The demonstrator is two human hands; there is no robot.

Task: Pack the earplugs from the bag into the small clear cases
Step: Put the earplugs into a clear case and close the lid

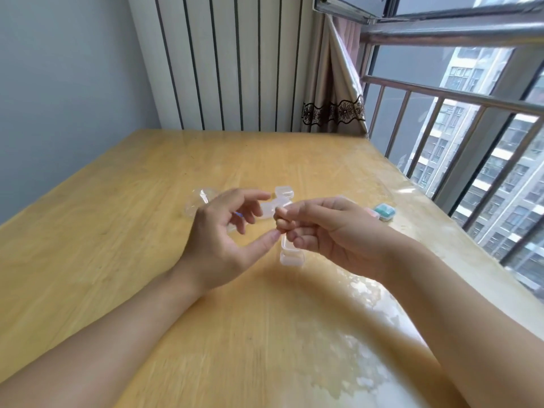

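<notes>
The small beige foam earplug (281,223) was pinched in the curled fingers (290,214) of my right hand (332,231), just above the open clear plastic case (291,254) on the pale wooden bench (117,231). I judged the earplug very light and soft; it would squash easily, so a gentle pinch at its middle seemed best. My left hand (223,231) was held loosely with fingers spread and held nothing, its thumb tip close to the earplug. Behind the hands lay more small clear cases (284,192) and a crumpled clear plastic bag (197,201). Near the window side I saw a clear case with teal earplugs (385,211) inside.
</notes>
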